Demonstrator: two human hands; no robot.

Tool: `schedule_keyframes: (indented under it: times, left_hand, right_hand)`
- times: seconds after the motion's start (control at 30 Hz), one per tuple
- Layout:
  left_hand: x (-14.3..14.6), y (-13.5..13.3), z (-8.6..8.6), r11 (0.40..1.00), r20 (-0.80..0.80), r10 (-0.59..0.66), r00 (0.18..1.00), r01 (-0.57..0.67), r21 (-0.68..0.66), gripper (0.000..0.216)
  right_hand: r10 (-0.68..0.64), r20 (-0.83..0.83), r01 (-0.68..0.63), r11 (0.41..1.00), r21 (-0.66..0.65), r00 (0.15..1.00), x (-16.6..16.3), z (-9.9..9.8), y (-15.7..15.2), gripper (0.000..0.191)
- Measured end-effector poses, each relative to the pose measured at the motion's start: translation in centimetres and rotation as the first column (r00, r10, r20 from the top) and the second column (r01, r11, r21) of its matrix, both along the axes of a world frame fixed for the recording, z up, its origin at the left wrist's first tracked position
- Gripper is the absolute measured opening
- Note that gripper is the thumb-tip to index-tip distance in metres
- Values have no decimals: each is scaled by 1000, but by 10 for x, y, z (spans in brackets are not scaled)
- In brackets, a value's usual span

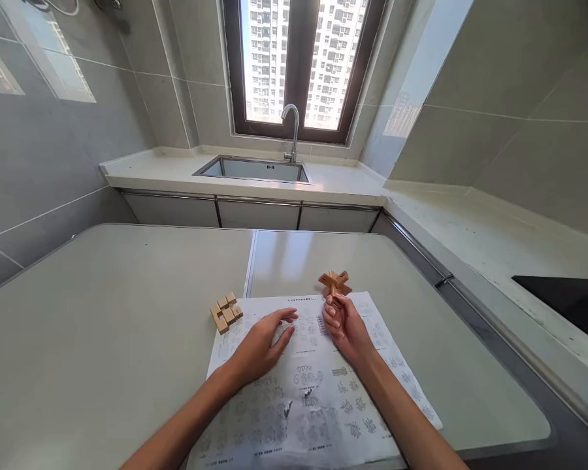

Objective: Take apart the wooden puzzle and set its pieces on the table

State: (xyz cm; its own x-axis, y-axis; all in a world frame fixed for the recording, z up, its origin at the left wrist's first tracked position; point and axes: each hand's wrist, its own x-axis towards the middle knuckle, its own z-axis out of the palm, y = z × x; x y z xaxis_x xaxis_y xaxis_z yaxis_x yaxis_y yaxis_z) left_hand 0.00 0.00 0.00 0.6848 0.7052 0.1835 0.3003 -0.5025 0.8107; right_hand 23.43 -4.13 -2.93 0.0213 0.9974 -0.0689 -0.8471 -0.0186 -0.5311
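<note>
Orange-brown wooden assembly (333, 281), short bars (342, 278) crossed like a star.

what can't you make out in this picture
All in the head view:
- Lower end of the wooden cross-shaped piece: hidden by the fingers of the right hand.
- Small print on the paper sheet: too small to read; some is covered by the left hand and both forearms.
- Floor of the sink: hidden by its front edge.
- Black panel: cut off by the right edge.
</note>
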Motion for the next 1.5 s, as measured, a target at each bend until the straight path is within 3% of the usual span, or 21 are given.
schedule_keyframes:
  times: [0.2,0.3,0.4,0.5,0.6,0.73,0.97,1.2,1.5]
  left_hand:
    - [4,1,3,976,211,83,974,-37,-213,50]
    - [3,3,5,934,341,26,940,98,-343,70]
    - [1,2,8,852,439,-78,895,289,-437,84]
    - [-1,0,11,779,483,-142,864,399,-483,92]
    - [-1,0,11,733,521,-166,837,458,-503,95]
    - [-1,3,7,712,545,-141,826,467,-525,90]
    - [-2,4,6,755,507,-86,858,388,-528,90]
    - [-2,5,9,768,463,-111,879,372,-521,89]
    - [-5,5,18,848,350,-150,925,302,-436,91]
  right_hand:
    - [279,140,-286,958,31,950,-17,9,-11,32]
    - [473,185,-485,874,22,861,-22,9,-15,37]
    - [644,215,-659,752,2,735,-24,5,-17,38]
    - [729,233,-749,663,-7,644,-25,3,-19,37]
    - [749,246,-772,635,-2,615,-24,1,-20,36]
    - [744,264,-771,637,-3,613,-24,2,-20,37]
    - [631,340,-666,746,-17,697,-28,13,-22,34]
    - [538,476,-602,798,-22,696,-29,18,-25,42]
    - [433,598,-555,831,24,674,-31,20,-25,42]
